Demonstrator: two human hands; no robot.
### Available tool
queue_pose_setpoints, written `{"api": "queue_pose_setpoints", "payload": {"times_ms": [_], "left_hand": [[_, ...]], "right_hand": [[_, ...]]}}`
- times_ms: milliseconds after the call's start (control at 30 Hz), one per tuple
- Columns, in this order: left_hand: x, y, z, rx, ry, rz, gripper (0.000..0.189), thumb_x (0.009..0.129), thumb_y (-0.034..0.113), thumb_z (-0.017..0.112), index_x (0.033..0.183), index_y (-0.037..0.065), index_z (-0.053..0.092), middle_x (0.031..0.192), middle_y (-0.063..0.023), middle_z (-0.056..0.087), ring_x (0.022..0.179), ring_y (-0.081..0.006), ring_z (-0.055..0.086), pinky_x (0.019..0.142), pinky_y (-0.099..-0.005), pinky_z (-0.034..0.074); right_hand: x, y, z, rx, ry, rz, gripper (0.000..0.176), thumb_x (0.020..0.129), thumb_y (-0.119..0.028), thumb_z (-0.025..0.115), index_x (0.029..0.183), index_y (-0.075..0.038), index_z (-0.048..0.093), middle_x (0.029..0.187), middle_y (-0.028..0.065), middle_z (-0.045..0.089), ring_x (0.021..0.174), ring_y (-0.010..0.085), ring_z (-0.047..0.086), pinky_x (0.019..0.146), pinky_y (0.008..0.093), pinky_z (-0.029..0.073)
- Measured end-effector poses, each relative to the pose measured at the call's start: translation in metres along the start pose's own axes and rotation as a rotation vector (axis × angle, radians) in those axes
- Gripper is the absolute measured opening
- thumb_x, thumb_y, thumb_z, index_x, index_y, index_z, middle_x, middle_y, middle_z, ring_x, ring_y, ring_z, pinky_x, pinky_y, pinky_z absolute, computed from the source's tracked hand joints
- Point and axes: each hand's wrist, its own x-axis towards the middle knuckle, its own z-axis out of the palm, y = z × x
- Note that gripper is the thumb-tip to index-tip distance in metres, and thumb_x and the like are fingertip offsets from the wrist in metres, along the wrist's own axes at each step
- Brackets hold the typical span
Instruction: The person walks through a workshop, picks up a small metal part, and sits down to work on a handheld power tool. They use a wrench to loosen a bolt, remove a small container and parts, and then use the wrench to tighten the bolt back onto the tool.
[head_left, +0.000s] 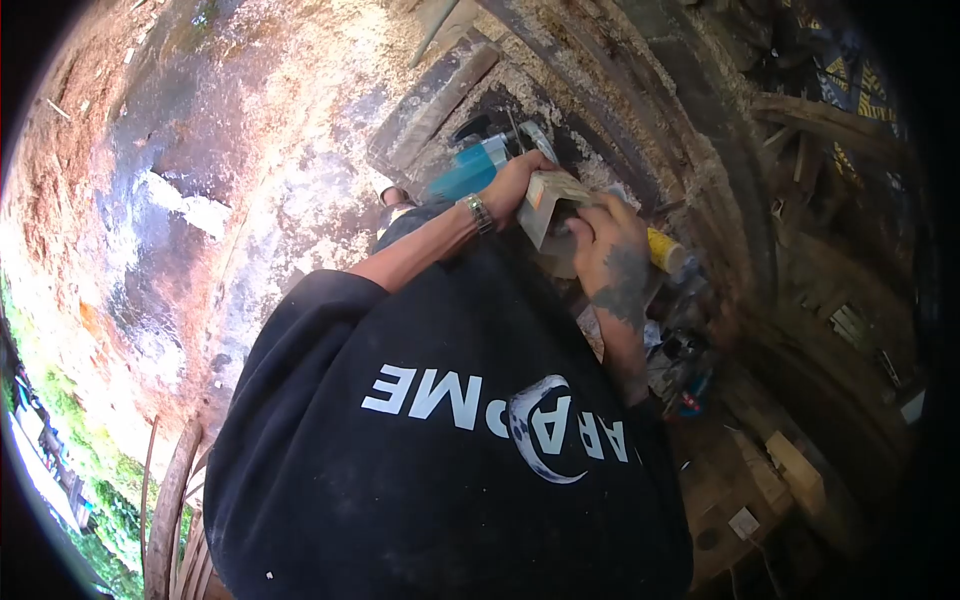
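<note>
My left hand (513, 188), with a metal-banded watch at the wrist, is closed on the near-left edge of a small pale wooden box (541, 205). The box is tilted, and its dark hollow end faces me. My right hand (608, 245) has its fingers bent over the right side of the box, with the thumb by the opening. Whether that hand also holds something small is hidden. Just beyond my left hand lies a teal-bodied object (468, 172) that looks like a power tool. A yellow cylinder (662, 250) is beside my right hand.
Sawdust and shavings cover the ground (290, 110). A wooden plank (435, 100) lies ahead, and long timbers (640, 100) run along the right. Cluttered small items (680, 350) are by my right forearm. A pale wood block (795, 465) rests at lower right.
</note>
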Motion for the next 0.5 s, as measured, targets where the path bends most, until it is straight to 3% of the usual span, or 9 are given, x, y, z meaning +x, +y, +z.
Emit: {"api": "queue_pose_setpoints", "payload": {"times_ms": [33, 133, 200, 300, 400, 500], "left_hand": [[-0.003, 0.002, 0.001, -0.032, -0.001, -0.007, 0.041, 0.096, 0.027, 0.043, 0.109, -0.003, 0.069, 0.105, -0.0148, 0.075, 0.094, -0.0262, 0.072, 0.091, -0.0386, 0.056], [-0.010, 0.012, 0.004, 0.012, 0.005, -0.007, 0.045, 0.096, 0.033, 0.044, 0.114, 0.000, 0.068, 0.096, -0.0121, 0.074, 0.069, -0.0211, 0.070, 0.060, -0.0333, 0.058], [-0.007, 0.011, 0.001, -0.008, 0.018, -0.026, 0.045, 0.096, 0.032, 0.044, 0.115, 0.000, 0.068, 0.101, -0.0129, 0.074, 0.076, -0.0219, 0.071, 0.067, -0.0337, 0.059], [0.002, 0.010, -0.009, -0.069, 0.020, -0.034, 0.045, 0.096, 0.033, 0.044, 0.116, 0.000, 0.067, 0.105, -0.0136, 0.074, 0.084, -0.0224, 0.072, 0.072, -0.0341, 0.059], [0.010, 0.006, -0.011, -0.109, 0.006, -0.046, 0.045, 0.096, 0.033, 0.044, 0.117, 0.000, 0.067, 0.106, -0.0141, 0.074, 0.085, -0.0230, 0.072, 0.073, -0.0353, 0.060], [0.013, 0.004, -0.019, -0.073, -0.031, -0.092, 0.045, 0.096, 0.033, 0.044, 0.117, 0.000, 0.067, 0.104, -0.0149, 0.074, 0.084, -0.0248, 0.072, 0.075, -0.0381, 0.060]], "right_hand": [[0.000, -0.001, 0.001, 0.019, 0.025, -0.002, 0.023, 0.085, -0.008, 0.074, 0.107, -0.004, 0.073, 0.118, 0.0105, 0.067, 0.112, 0.0329, 0.063, 0.096, 0.0464, 0.047], [-0.004, -0.007, 0.005, 0.057, 0.158, -0.008, 0.022, 0.085, -0.006, 0.075, 0.106, -0.003, 0.074, 0.117, 0.0118, 0.069, 0.110, 0.0334, 0.065, 0.095, 0.0461, 0.050], [-0.010, -0.009, 0.009, 0.063, 0.319, -0.027, 0.021, 0.085, -0.004, 0.075, 0.106, -0.002, 0.074, 0.118, 0.0128, 0.070, 0.108, 0.0332, 0.067, 0.092, 0.0447, 0.053], [-0.012, -0.014, -0.001, 0.255, 0.389, 0.051, 0.020, 0.086, -0.003, 0.076, 0.105, 0.000, 0.074, 0.117, 0.0139, 0.072, 0.105, 0.0306, 0.070, 0.086, 0.0387, 0.058], [-0.011, -0.007, -0.001, 0.498, 0.354, 0.115, 0.019, 0.087, -0.002, 0.076, 0.105, 0.001, 0.074, 0.113, 0.0134, 0.073, 0.102, 0.0267, 0.072, 0.081, 0.0339, 0.059], [-0.011, -0.004, 0.000, 0.497, 0.376, 0.077, 0.018, 0.088, -0.003, 0.076, 0.106, 0.001, 0.074, 0.116, 0.0130, 0.072, 0.101, 0.0250, 0.072, 0.082, 0.0333, 0.059]]}}
